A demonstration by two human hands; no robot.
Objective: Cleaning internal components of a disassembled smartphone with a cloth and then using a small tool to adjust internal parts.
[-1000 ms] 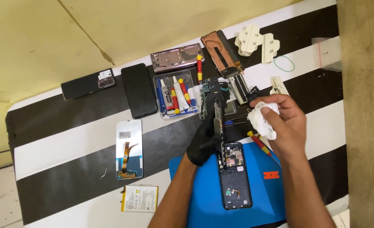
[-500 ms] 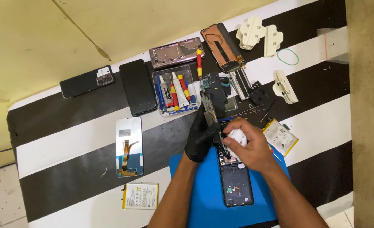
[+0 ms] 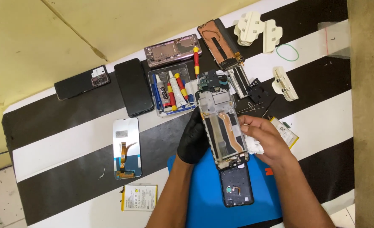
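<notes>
On the striped mat, from the left, lie a dark phone, a black screen panel, a display panel with its orange flex cable and a flat battery.

The clear tool tray holds glue tubes and red-and-yellow screwdrivers.

The gloved left hand grips the edge of the bare phone frame, held tilted over the blue work mat; the bare right hand is closed on a white cloth pressed against the frame's right edge.

The phone looks fully stripped: its back cover lies on the blue mat, and reassembly seems not yet begun.
</notes>
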